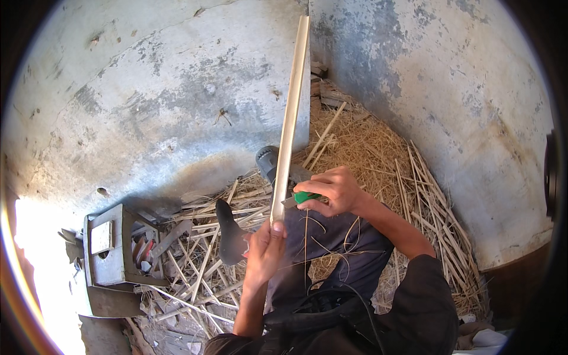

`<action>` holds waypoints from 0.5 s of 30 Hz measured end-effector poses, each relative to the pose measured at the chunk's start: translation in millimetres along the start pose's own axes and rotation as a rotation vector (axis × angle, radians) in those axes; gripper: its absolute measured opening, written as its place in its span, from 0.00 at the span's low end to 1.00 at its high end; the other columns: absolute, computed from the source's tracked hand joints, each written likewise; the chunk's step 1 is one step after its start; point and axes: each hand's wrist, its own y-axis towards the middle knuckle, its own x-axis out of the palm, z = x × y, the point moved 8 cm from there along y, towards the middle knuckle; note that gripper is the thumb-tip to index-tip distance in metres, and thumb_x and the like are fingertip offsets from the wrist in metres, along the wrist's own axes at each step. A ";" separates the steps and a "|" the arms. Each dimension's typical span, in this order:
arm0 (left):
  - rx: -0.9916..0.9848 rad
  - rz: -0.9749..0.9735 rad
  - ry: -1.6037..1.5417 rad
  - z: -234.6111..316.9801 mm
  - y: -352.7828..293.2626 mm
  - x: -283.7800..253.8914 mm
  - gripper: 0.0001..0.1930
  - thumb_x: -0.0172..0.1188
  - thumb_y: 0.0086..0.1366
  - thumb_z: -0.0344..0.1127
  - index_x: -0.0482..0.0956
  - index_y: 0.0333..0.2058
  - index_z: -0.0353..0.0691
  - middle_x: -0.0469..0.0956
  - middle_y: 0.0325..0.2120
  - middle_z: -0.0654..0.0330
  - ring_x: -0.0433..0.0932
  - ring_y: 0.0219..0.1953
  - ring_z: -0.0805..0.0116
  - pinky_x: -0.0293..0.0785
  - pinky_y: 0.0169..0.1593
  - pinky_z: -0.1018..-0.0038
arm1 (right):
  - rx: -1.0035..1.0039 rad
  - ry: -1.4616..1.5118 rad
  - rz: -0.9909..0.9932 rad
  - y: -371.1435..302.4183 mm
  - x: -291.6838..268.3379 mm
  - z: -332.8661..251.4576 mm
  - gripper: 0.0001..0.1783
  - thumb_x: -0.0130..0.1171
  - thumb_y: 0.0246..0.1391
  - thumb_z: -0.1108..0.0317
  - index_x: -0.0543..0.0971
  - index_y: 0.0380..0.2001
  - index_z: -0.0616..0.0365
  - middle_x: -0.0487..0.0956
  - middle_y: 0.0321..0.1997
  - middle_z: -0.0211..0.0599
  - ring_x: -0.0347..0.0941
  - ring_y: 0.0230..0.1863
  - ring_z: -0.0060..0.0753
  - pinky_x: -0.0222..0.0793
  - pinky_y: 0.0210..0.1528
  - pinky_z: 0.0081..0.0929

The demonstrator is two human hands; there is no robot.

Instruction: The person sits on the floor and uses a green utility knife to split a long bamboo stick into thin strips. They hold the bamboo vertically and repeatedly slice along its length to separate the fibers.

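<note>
My left hand [264,251] is closed around the lower end of a long pale split bamboo strip [290,118], hollowed like a channel. The strip stands out away from me, its far end in front of the wall. In my right hand [337,189] is a knife with a green handle [306,196], gripped between thumb and fingers. Its short blade [289,203] meets or nearly meets the right edge of the strip, just above my left hand. Thin curled shavings [331,251] lie across my dark trousers [349,236].
A small wooden box-like stool [109,266] with assorted items inside stands at the left. Bamboo sticks [204,278] litter the floor, with more piled along the right wall [441,225]. Straw-like shavings [367,139] cover the corner. Worn plaster walls [177,89] enclose the space.
</note>
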 end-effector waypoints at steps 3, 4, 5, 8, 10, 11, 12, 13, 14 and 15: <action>0.002 0.015 0.011 2.0 -0.6 -0.3 0.20 0.47 0.85 0.49 0.71 0.35 0.42 0.60 0.19 0.75 0.52 0.19 0.85 0.50 0.22 0.80 | 0.009 -0.001 0.003 0.6 0.9 -0.3 0.18 0.75 0.55 0.49 0.89 0.40 0.49 0.87 0.27 0.27 0.83 0.22 0.29 0.76 0.23 0.27; 0.002 0.020 0.017 3.1 -0.7 -0.3 0.20 0.47 0.85 0.49 0.71 0.35 0.42 0.60 0.19 0.75 0.52 0.19 0.85 0.51 0.23 0.80 | 0.011 0.002 0.005 0.6 1.2 -0.2 0.18 0.75 0.55 0.49 0.89 0.40 0.49 0.87 0.27 0.27 0.83 0.22 0.30 0.77 0.23 0.27; -0.002 0.026 0.022 3.2 -0.6 -0.8 0.20 0.47 0.85 0.49 0.71 0.35 0.42 0.60 0.19 0.75 0.52 0.19 0.85 0.51 0.23 0.80 | 0.016 -0.004 0.003 0.7 1.3 -0.4 0.18 0.75 0.55 0.49 0.89 0.40 0.49 0.87 0.27 0.27 0.83 0.22 0.30 0.77 0.23 0.27; -0.014 0.045 0.038 2.8 -0.3 -2.3 0.19 0.47 0.85 0.48 0.71 0.34 0.42 0.60 0.19 0.75 0.53 0.19 0.86 0.51 0.23 0.80 | 0.033 -0.015 0.000 0.4 1.9 -0.4 0.17 0.75 0.55 0.49 0.89 0.40 0.49 0.86 0.27 0.27 0.83 0.22 0.30 0.77 0.23 0.28; -0.022 0.058 0.049 2.0 -0.2 -3.0 0.19 0.47 0.85 0.47 0.71 0.34 0.42 0.60 0.19 0.75 0.54 0.19 0.86 0.52 0.23 0.80 | 0.047 -0.013 0.002 -1.2 3.4 0.8 0.17 0.75 0.55 0.49 0.89 0.39 0.49 0.86 0.27 0.27 0.83 0.22 0.30 0.77 0.23 0.28; -0.019 0.062 0.055 1.7 -0.4 -3.8 0.18 0.47 0.85 0.46 0.71 0.34 0.42 0.60 0.19 0.75 0.55 0.20 0.86 0.52 0.24 0.80 | 0.052 -0.009 0.000 -1.2 3.7 1.2 0.17 0.75 0.55 0.49 0.89 0.39 0.49 0.87 0.27 0.28 0.83 0.22 0.30 0.77 0.24 0.28; -0.015 0.066 0.060 0.5 -0.6 -5.0 0.18 0.48 0.85 0.45 0.72 0.35 0.41 0.61 0.19 0.75 0.57 0.21 0.86 0.52 0.25 0.80 | 0.058 -0.006 -0.002 -1.2 3.8 1.7 0.17 0.74 0.56 0.49 0.89 0.39 0.49 0.87 0.28 0.28 0.83 0.22 0.30 0.77 0.24 0.28; -0.012 0.069 0.066 -0.9 -0.8 -6.2 0.17 0.48 0.85 0.44 0.73 0.36 0.40 0.62 0.19 0.75 0.58 0.21 0.86 0.53 0.25 0.80 | 0.064 -0.003 -0.005 -1.3 3.9 2.1 0.17 0.74 0.56 0.49 0.89 0.39 0.49 0.87 0.28 0.29 0.83 0.22 0.30 0.77 0.24 0.28; -0.006 0.071 0.092 -2.2 -0.6 -7.8 0.18 0.48 0.85 0.44 0.73 0.36 0.39 0.63 0.20 0.75 0.59 0.22 0.85 0.54 0.26 0.80 | 0.105 0.020 0.030 -1.9 1.8 6.5 0.17 0.74 0.57 0.50 0.89 0.40 0.50 0.88 0.29 0.30 0.83 0.22 0.30 0.77 0.24 0.28; -0.001 0.072 0.118 -4.0 -0.4 -9.6 0.18 0.48 0.85 0.44 0.73 0.36 0.39 0.63 0.20 0.74 0.60 0.23 0.84 0.56 0.27 0.79 | 0.147 0.043 0.064 -3.1 0.5 12.1 0.17 0.74 0.57 0.50 0.89 0.40 0.50 0.88 0.30 0.31 0.83 0.23 0.31 0.77 0.24 0.28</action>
